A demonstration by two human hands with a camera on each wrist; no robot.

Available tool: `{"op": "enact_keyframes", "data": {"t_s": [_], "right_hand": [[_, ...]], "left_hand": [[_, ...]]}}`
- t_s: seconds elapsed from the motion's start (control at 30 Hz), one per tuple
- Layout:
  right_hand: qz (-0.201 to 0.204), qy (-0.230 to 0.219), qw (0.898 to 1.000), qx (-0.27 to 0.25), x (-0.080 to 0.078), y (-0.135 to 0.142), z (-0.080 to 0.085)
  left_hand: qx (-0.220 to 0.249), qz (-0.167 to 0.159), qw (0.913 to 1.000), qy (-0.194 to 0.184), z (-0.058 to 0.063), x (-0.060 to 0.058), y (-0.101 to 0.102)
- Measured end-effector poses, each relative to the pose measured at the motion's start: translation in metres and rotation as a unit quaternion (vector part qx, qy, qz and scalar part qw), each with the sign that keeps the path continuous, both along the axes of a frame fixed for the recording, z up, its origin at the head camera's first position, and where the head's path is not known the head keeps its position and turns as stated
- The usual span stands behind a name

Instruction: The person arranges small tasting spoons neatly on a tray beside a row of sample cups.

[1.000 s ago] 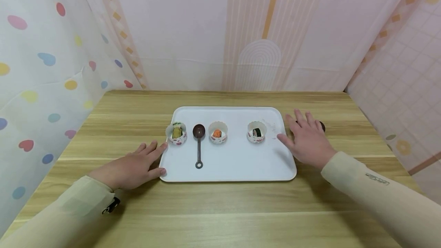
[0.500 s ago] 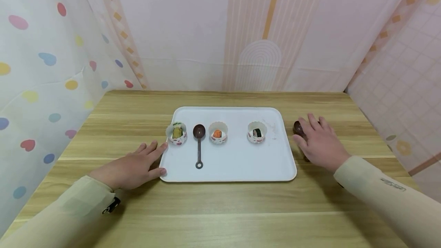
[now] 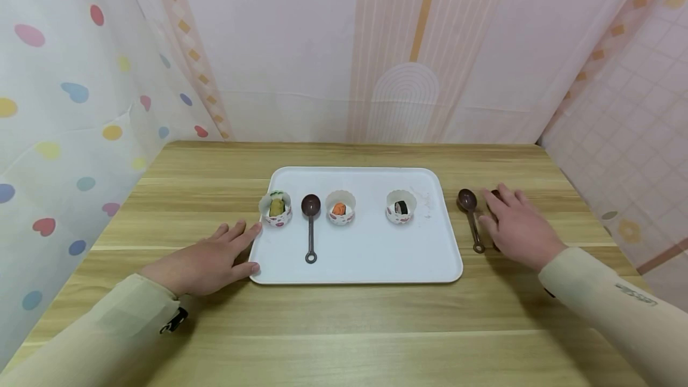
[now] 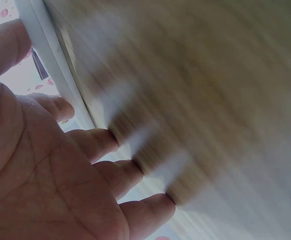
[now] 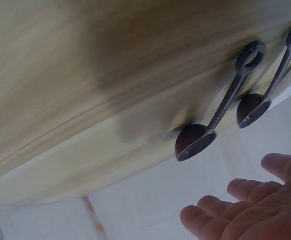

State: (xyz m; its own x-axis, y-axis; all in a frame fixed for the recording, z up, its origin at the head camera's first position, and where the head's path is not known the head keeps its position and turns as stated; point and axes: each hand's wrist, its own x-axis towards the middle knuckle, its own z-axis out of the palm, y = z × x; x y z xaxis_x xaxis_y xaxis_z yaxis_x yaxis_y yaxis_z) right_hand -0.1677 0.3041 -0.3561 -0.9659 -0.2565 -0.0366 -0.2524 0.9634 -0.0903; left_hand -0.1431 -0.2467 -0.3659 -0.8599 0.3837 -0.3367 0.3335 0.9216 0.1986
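Note:
My left hand (image 3: 206, 261) lies flat at the left edge of the white tray (image 3: 365, 255), its fingers spread; in the left wrist view the thumb and index finger overlap the tray rim and the other fingertips (image 4: 153, 202) meet the wood. To the right of the tray two brown measuring spoons lie side by side on the table. One spoon (image 3: 467, 200) shows in full. Over the other spoon (image 5: 198, 142) hovers my right hand (image 3: 518, 229), covering most of it in the head view. The right wrist view shows its fingers relaxed and apart from both spoons.
On the tray stand a paper cup (image 3: 276, 218) with greenish-yellow sushi, a paper cup (image 3: 344, 217) with orange-topped sushi and a paper cup (image 3: 398, 218) with a dark-wrapped roll. Another brown spoon (image 3: 310, 226) lies between the left two cups. Patterned curtains (image 3: 279, 64) surround the table.
My right hand has moved right, from the tray's right edge past the first table spoon to over the second, uncovering the first. The left hand and the tray have stayed put.

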Motion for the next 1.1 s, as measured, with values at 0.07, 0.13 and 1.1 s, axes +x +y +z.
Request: {"op": "enact_keyframes", "data": {"t_s": [0.07,0.13,1.1], "right_hand": [[-0.001,0.003,1.000,0.010,0.000,0.004,-0.001],[-0.006,0.002,1.000,0.014,0.000,0.006,0.000],[-0.029,-0.009,0.999,0.021,0.011,0.021,-0.004]], "left_hand": [[0.000,0.000,1.0000,0.000,0.000,0.000,0.000],[0.000,0.000,1.0000,0.001,0.000,0.000,0.000],[-0.004,0.001,1.0000,-0.003,-0.001,-0.001,-0.001]]}}
